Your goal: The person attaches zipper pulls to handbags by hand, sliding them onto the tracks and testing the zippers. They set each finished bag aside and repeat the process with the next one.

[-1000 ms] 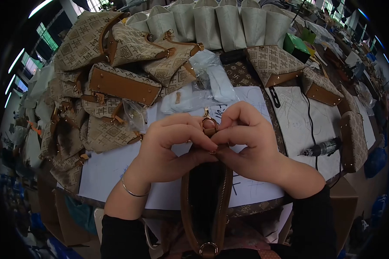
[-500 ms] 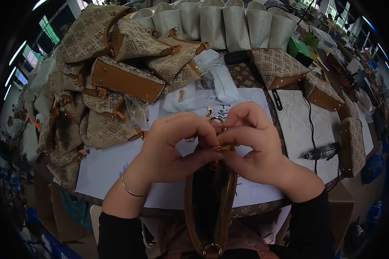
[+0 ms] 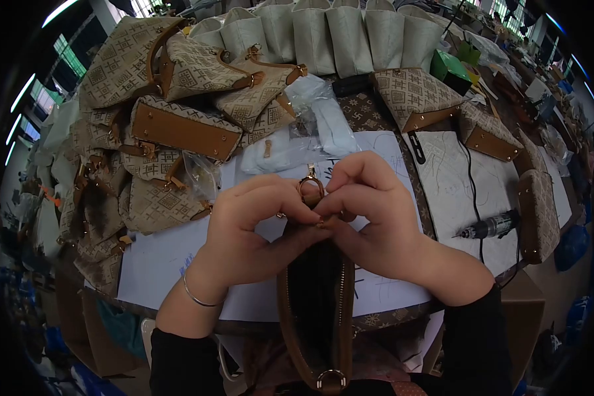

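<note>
An unzipped handbag (image 3: 282, 323) with brown edging, a dark inside and zipper teeth along both sides lies lengthwise in front of me. A gold ring (image 3: 331, 389) sits at its near end, and another gold ring with a clasp (image 3: 311, 173) shows at its far end. At that far end my left hand (image 3: 254, 228) is closed, thumb and forefinger pinching the bag. My right hand (image 3: 383, 221) pinches the same spot from the other side. A small gold metal piece (image 3: 323, 224) shows between the fingertips; the fingers hide most of it.
Patterned handbags (image 3: 185, 129) are piled at the left, with more (image 3: 419, 99) at the right. Pale liners (image 3: 313, 39) stand along the back. Plastic-wrapped pieces (image 3: 336, 125) lie beyond my hands. A power screwdriver (image 3: 488, 228) with a black cord rests at right on paper (image 3: 442, 171).
Both hands and the far end of the handbag have shifted slightly left in view. The ring there now stands more visible above the fingers; the pinch continues.
</note>
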Demonstrator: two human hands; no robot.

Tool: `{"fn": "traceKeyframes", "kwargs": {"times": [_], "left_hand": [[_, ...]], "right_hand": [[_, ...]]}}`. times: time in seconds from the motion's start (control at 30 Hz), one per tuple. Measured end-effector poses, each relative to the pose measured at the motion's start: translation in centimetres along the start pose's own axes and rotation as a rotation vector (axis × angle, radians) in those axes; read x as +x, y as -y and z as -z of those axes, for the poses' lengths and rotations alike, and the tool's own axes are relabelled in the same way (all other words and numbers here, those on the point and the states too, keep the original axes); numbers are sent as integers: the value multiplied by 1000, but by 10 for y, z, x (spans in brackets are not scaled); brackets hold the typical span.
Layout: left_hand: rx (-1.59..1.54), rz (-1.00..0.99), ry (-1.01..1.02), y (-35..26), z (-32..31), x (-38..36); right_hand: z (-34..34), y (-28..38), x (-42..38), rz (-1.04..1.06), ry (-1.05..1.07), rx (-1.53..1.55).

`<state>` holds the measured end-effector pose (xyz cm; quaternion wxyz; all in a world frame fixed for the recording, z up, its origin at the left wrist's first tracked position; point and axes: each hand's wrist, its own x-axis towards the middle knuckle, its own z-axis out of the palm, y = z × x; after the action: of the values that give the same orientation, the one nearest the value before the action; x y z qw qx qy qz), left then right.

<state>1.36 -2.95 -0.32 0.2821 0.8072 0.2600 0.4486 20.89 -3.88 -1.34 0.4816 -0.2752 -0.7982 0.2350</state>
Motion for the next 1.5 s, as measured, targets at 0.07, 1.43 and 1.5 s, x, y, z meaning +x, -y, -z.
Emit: {"fn": "traceKeyframes", "kwargs": {"times": [0.07, 1.43, 1.5], "left_hand": [[-27, -1, -19, 3, 1, -2], [379, -523, -489, 26, 40, 10], [250, -424, -502, 27, 39, 8]], "right_hand": [[0, 1, 0, -15, -46, -36], [-35, 5, -17, -382, 618, 548], [-37, 4, -20, -443, 587, 612]]}}
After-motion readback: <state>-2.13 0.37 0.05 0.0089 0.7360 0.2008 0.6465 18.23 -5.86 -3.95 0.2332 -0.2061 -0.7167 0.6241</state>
